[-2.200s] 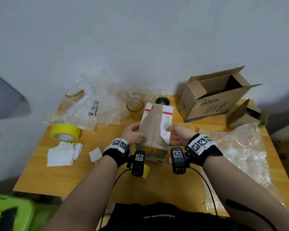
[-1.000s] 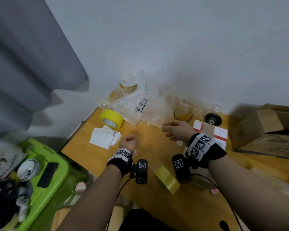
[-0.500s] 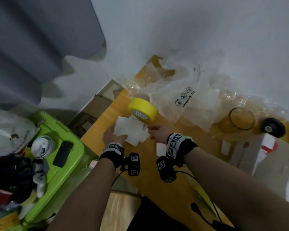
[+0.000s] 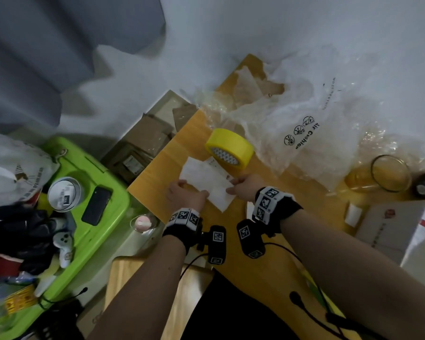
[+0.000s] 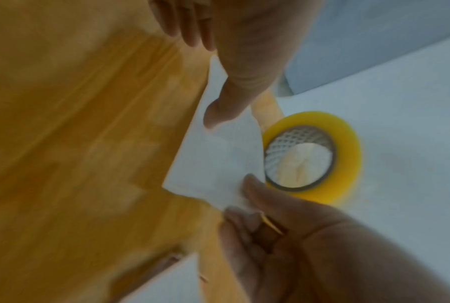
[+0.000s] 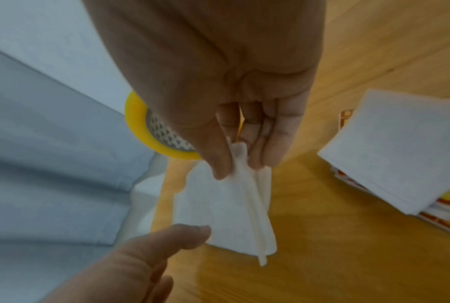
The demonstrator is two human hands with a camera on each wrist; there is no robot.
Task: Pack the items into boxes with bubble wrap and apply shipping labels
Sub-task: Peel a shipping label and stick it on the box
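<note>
both hands work close to the left edge of the orange wooden surface [image 4: 275, 241], where it drops off beside a lime-green plastic bin [image 4: 84, 217] on the floor. the right hand [image 4: 245, 186] pinches the thin white paper label sheets [image 4: 206, 177] between thumb and fingers [image 6: 270, 139]; the left hand [image 4: 185, 196] holds their opposite edge with its thumb on top and its other fingers curled beneath. the sheets sit just above the surface, touching or nearly touching the yellow roll of packing tape [image 4: 230, 148] behind them. crumpled clear air-cushion plastic [image 4: 304, 119] crowds the far side, with an amber glass cup [image 4: 388, 174] near it. a white cardboard box with red marks [image 4: 397, 229] is cut off at the right. both wrist views are blurred.
</note>
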